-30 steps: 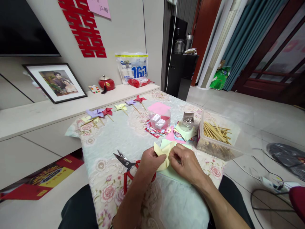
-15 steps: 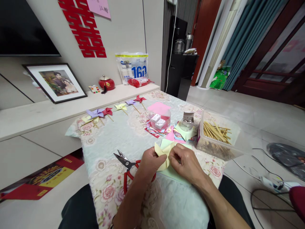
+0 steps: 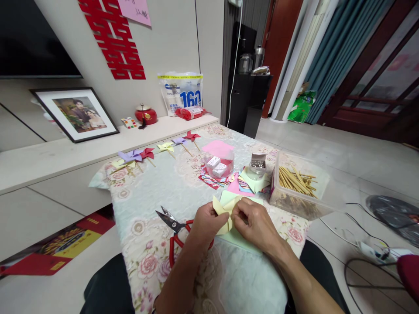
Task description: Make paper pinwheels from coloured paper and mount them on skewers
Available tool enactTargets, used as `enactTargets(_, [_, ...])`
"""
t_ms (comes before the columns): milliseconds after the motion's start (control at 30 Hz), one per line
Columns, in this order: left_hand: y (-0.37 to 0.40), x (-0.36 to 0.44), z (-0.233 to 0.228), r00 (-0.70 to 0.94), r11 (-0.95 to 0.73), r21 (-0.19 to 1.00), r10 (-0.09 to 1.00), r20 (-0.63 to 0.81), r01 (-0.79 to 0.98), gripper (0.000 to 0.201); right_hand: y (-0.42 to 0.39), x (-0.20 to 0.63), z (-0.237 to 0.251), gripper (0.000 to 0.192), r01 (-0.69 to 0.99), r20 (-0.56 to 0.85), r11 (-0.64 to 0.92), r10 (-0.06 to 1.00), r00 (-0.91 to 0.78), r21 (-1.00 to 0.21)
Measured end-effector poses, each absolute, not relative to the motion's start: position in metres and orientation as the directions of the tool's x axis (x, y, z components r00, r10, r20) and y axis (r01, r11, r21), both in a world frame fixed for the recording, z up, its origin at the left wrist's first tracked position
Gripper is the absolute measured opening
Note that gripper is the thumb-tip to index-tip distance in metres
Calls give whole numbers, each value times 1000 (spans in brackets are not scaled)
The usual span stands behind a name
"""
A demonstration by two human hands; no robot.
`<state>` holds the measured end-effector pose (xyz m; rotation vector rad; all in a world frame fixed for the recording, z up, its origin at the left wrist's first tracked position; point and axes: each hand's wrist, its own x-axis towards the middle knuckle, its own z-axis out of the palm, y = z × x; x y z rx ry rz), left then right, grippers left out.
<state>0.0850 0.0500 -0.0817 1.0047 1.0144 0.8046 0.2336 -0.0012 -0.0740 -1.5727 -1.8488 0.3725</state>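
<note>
- Head view, hands: left hand curled, fingers pinched on the left edge of the pale yellow paper; right hand curled too, fingertips pinching the same paper from the right side.
- Both hands close together, nearly touching, clamped on that folded yellow paper, held just above the surface near its front edge.
- Light green sheet lies flat under the hands, touching the right wrist area.
- Red-handled scissors lie on the surface just left of the left hand, blades open, handles partly hidden by the wrist.
- Versus earlier frames: hands and paper in almost the same spot and same grip, only a tiny shift up-left with the whole view; scissors, containers unmoved.
- Containers: clear plastic box on the right of the surface holds a pile of wooden sticks.
- Small round clear tub mid-surface holds two little white boxes, pink sheet on top behind them.
- Small glass jar between tub and box, shiny metal bits inside, cannot tell what exactly.
- Loose coloured paper squares spread around tub and jar.
- Finished paper pinwheels in a row along the far edge of the surface.
</note>
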Motion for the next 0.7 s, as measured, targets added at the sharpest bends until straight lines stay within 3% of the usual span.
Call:
enactTargets(167, [50, 85, -81, 335, 345, 934, 894, -297, -94, 17, -2, 233, -71, 16, 728, 288, 227, 957, -42, -647])
enactTargets(333, [48, 80, -75, 460, 396, 910, 835, -302, -121, 21, -3, 244, -66, 7, 564, 327, 236, 943, 66, -791])
enactTargets(467, [47, 75, -72, 571, 423, 901, 764, -299, -94, 25, -4, 260, -61, 48, 467, 361, 255, 920, 152, -847])
enactTargets(567, [47, 72, -76, 626, 391, 919, 728, -280, -43, 27, -7, 266, -57, 67, 384, 242, 223, 970, 3, -896])
enactTargets(700, [48, 70, -84, 671, 339, 941, 697, -253, 2, 25, -10, 262, -54, 79, 333, 89, 143, 981, -171, -932])
